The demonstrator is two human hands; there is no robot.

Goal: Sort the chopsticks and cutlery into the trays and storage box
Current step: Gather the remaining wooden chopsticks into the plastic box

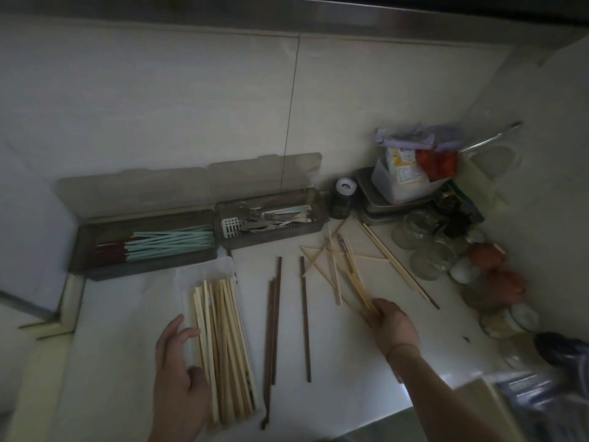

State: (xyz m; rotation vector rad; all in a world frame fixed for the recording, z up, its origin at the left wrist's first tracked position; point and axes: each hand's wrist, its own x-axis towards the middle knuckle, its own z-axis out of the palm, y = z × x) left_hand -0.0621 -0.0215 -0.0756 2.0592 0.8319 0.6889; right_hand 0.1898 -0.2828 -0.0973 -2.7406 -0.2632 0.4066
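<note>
Where cutlery fills one box (271, 218), chopsticks (172, 245) another.

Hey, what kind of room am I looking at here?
Most likely a home kitchen counter: a lidded box of metal cutlery sits against the tiled wall, empty glass jars crowd the corner, and the right hand grips loose bamboo chopsticks.

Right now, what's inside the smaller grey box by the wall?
The smaller grey box holds metal cutlery, handles pointing right, over a white slotted insert. Whatever lies beneath the pile is covered.
</note>
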